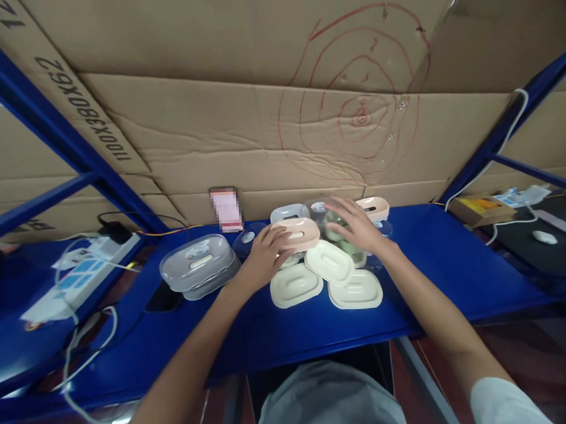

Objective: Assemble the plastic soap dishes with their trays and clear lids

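**Both hands on a pile of oval plastic trays, blue shelf**

Obs.: The left hand (266, 253) rests on a pink tray (297, 232) at the top of the pile, fingers curled over its near-left edge and gripping it. The tray is oval, pale peach-pink, matte plastic, with a raised rim and a shallow oval recess in its middle; it sits slightly tilted above the others.

The right hand (353, 224) lies flat and open, fingers spread, on top of a green tray (335, 231) towards the back of the pile; it presses rather than clasps. Most of that tray is hidden under the palm.

Pile sits mid-shelf on the blue shelf (435, 268), near the cardboard wall (241, 114). In front lie three cream trays (329, 261), the same oval form, overlapping one another. A second pink tray (374, 207) stands at the back right, just beyond the right hand.

Left of the pile, close to the left wrist: a stack of clear lids (197, 266). Further left, a white power strip (86, 270) with trailing cables.
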Tool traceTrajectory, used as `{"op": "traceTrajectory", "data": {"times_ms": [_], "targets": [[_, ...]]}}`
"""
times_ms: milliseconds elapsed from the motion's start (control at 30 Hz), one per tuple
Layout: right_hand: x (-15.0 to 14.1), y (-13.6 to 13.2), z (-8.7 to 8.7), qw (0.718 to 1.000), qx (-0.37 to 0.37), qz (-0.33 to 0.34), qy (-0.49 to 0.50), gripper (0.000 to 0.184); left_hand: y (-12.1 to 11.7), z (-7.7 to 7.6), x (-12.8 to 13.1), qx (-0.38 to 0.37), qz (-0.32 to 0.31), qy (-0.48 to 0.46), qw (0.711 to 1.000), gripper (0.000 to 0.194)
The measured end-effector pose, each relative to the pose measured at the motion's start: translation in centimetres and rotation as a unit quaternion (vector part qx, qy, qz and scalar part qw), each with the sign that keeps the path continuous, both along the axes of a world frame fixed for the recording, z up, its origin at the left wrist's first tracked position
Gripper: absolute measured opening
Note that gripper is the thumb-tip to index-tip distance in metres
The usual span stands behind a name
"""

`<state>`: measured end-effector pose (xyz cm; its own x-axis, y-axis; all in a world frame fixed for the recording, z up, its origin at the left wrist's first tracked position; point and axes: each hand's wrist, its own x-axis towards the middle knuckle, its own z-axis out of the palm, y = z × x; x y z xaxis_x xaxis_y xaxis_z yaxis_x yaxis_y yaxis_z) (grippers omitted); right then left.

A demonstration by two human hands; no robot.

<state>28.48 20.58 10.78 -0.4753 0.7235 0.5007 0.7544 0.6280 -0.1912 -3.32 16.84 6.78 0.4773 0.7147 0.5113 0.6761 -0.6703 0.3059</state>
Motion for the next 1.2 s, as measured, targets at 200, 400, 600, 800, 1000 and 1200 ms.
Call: {"op": "traceTrajectory", "data": {"times_ms": [200, 400, 600, 800, 1000, 1200], "targets": [[-0.6, 3.9, 0.5, 0.998, -0.006, -0.059, -0.017, 0.046, 2.9, -0.6, 2.3, -0.017, 0.041, -0.035, 0.998, 0.029], [-6.0, -2.5, -0.7, 0.99, 0.082, 0.087, -0.07, 0.043, 5.4, -0.3, 3.5, -0.04, 0.085, -0.099, 0.991, 0.038], [-6.4, -3.6, -4.7, 0.992, 0.083, 0.021, -0.088, 0.054, 6.5, 0.4, 4.0, -0.073, 0.047, -0.097, 0.991, 0.036], [-6.3, -2.9, -5.5, 0.995, 0.069, -0.011, -0.068, 0.064, 7.5, 0.4, 4.6, -0.087, 0.081, -0.11, 0.987, 0.035], [-6.9, -3.7, -5.5, 0.995, 0.068, -0.016, -0.067, 0.054, 9.8, 1.4, 5.6, -0.072, 0.152, -0.127, 0.978, 0.043], [-6.6, -3.5, -5.7, 0.992, 0.089, -0.025, -0.087, 0.044, 5.7, 3.3, 4.7, -0.032, 0.084, -0.057, 0.994, 0.033]]}}
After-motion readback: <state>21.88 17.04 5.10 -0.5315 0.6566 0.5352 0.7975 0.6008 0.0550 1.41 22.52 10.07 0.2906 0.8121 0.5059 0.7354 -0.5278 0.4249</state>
